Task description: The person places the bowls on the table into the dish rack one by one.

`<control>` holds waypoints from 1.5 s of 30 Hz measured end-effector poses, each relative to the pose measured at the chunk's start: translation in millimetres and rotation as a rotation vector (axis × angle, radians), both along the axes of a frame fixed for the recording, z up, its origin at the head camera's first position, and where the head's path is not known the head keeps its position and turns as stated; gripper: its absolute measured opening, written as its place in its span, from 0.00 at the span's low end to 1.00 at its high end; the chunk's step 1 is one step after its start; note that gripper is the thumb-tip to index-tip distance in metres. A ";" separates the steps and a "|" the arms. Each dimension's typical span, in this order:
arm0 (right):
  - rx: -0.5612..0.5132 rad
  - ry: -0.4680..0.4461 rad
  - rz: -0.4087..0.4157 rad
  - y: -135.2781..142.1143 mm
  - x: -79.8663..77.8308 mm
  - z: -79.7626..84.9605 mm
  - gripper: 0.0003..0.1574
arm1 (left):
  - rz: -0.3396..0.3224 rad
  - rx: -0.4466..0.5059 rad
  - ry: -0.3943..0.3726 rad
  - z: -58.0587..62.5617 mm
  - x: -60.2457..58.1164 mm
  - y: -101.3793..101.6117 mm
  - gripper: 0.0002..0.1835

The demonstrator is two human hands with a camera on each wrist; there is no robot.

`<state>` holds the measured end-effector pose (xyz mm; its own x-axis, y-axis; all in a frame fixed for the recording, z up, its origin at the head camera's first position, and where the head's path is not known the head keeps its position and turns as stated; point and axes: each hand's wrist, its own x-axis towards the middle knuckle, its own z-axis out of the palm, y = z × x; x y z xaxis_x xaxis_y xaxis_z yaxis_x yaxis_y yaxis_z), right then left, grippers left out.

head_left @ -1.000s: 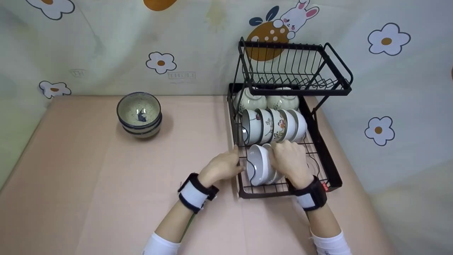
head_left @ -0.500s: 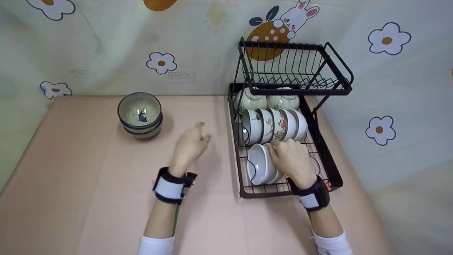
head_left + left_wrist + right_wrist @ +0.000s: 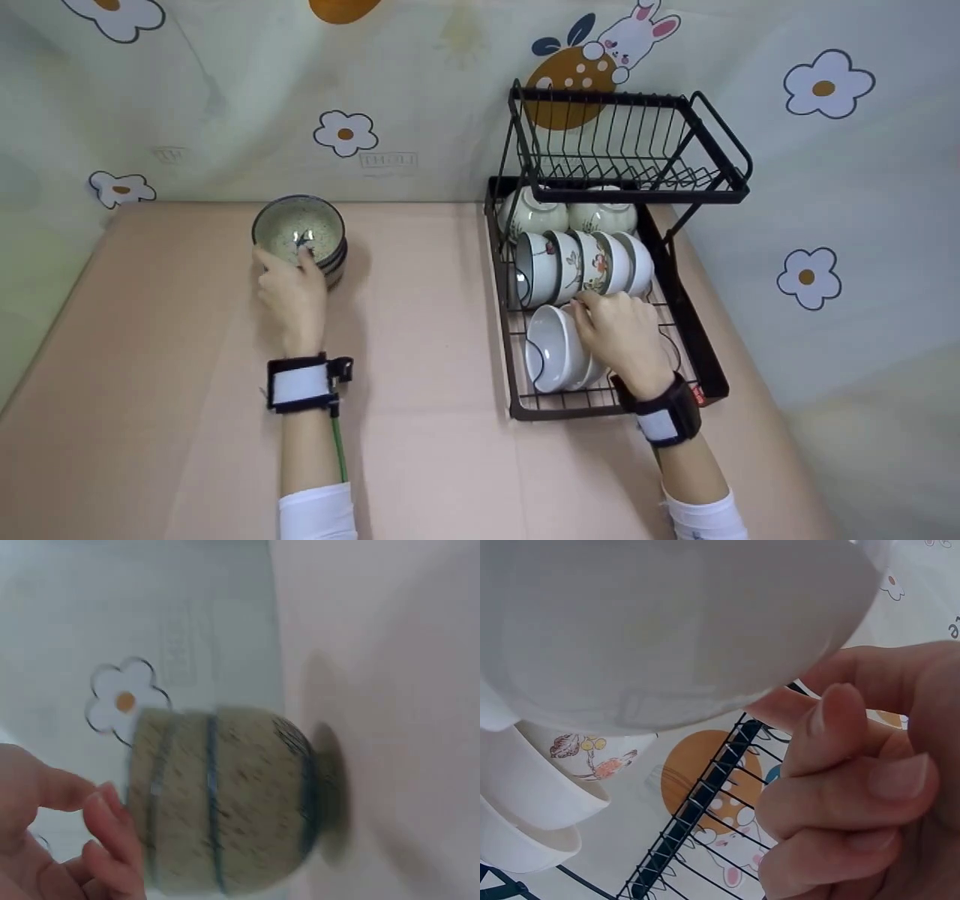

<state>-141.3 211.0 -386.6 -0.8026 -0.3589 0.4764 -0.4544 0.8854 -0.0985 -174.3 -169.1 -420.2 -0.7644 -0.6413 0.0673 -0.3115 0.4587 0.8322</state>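
Note:
My left hand is at the near rim of a stack of speckled bowls with dark blue rims. Its thumb and a finger stand spread along the top bowl's edge. In the left wrist view, curled fingertips overlap the rim end of the blurred stack, which rests on the table. My right hand pinches the rim of a white bowl in the front row of the dish rack. Beside that bowl, another white bowl leans on its side; the hand hides part of the row.
The black two-tier dish rack stands on the right. Its lower tier holds a row of several patterned bowls and upturned pale bowls behind. The wire upper tier overhangs the back. A printed cloth hangs behind the table.
My left hand has left the rack's left edge and swung leftward across the table to the speckled bowls. My right hand has stayed at the white bowl almost unmoved.

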 end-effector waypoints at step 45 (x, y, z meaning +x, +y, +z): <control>0.001 -0.020 -0.001 -0.3 -0.4 -0.5 0.07 | -0.071 0.462 0.032 2.0 6.3 -32.2 0.35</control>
